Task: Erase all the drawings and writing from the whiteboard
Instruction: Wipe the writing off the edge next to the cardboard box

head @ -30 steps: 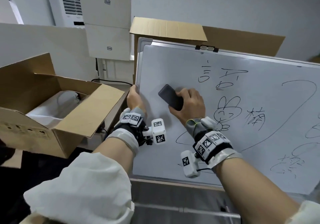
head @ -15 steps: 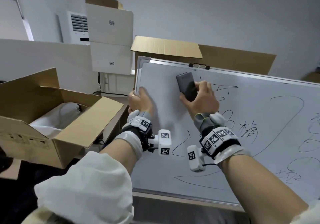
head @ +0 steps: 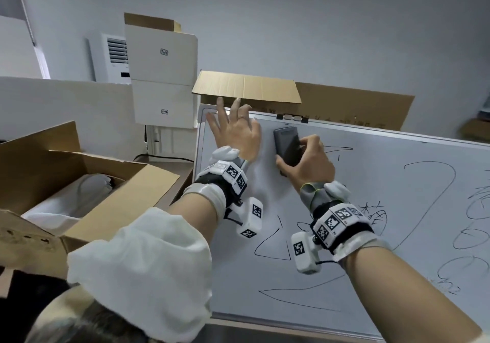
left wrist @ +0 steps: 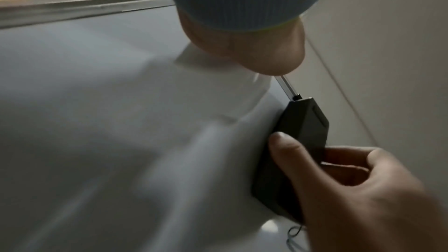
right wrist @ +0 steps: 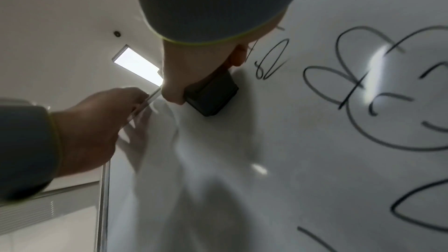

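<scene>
A large whiteboard (head: 384, 189) leans tilted in front of me, with black marker drawings (head: 373, 215) across its middle and right side; its upper left area is wiped. My right hand (head: 305, 162) grips a dark eraser (head: 286, 146) flat against the board just below the top edge. The right wrist view shows the eraser (right wrist: 211, 95) in the right hand (right wrist: 174, 76), with drawings (right wrist: 351, 83) beside it. My left hand (head: 233, 130) is open with fingers spread at the board's top left corner, holding nothing. In the left wrist view the eraser (left wrist: 298, 141) sits beyond my palm.
An open cardboard box (head: 79, 183) with white packing stands at the left. Brown cardboard (head: 246, 85) rises behind the board's top edge, where a clip (head: 291, 117) sits. Stacked white boxes (head: 161, 77) and a white air unit (head: 111, 56) stand against the wall.
My right hand slid the eraser up from the board's left middle to near the top edge, wiping the upper left characters. My left hand left the side edge, rose to the top corner and spread open.
</scene>
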`<state>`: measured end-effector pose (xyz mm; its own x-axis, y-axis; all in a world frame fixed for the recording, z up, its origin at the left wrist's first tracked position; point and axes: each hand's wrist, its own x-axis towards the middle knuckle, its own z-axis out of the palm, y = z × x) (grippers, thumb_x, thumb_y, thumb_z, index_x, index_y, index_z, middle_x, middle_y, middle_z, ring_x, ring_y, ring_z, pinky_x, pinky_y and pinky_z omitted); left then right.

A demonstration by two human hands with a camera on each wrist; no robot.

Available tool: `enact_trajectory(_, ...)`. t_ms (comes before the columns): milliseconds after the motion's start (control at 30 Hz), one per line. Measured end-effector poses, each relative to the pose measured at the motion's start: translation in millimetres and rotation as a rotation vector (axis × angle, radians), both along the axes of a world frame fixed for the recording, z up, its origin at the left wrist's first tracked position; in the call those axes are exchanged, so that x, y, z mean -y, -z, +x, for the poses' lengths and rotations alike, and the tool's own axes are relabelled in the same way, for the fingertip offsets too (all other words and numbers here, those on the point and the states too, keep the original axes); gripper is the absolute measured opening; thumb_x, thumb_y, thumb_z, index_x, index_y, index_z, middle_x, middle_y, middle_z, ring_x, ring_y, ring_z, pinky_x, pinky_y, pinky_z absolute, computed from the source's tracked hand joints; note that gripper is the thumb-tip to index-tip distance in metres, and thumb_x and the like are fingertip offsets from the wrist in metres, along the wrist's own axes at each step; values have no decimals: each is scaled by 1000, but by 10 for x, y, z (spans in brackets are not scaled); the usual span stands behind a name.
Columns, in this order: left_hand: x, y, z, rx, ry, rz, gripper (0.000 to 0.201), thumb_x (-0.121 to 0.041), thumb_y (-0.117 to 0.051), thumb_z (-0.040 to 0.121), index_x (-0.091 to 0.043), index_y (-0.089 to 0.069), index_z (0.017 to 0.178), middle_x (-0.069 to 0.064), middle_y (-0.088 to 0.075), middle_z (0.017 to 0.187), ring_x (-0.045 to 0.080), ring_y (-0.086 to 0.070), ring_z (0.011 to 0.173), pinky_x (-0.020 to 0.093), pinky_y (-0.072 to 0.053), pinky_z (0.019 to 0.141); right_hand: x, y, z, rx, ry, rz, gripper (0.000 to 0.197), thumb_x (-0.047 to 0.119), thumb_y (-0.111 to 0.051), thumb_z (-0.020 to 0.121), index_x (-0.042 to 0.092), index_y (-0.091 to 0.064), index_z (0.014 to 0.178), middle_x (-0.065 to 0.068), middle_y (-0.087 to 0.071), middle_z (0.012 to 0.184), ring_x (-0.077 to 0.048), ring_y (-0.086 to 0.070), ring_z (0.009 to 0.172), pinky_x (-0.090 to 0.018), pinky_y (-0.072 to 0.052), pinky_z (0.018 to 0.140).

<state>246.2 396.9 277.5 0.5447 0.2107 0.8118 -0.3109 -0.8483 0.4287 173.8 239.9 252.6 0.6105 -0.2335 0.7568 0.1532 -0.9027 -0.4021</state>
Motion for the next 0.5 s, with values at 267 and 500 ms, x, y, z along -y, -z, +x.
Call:
enact_trajectory(267, 28, -42, 118, 191, 77, -191, 25, -27, -48, 91, -22, -72, 98, -5, -69, 108, 25, -49, 125, 56, -12, 120, -60, 49, -4, -17, 19, 69, 53, 55, -74, 70, 22, -48, 103, -2, -48, 104, -25, -56, 80, -30, -39, 56)
enact_trajectory(500, 24, -8, 36, 199, 109, -195, 31, -32, -41, 94, -23, -69, 102, -6, -67, 114, 24, -45, 131, 55, -6, 121, 137, -52, -65, 28, 59, 274, 53, 49, -76, 70, 20, -47, 103, -2, -47, 109, -25, -57, 84, -28, -40, 64)
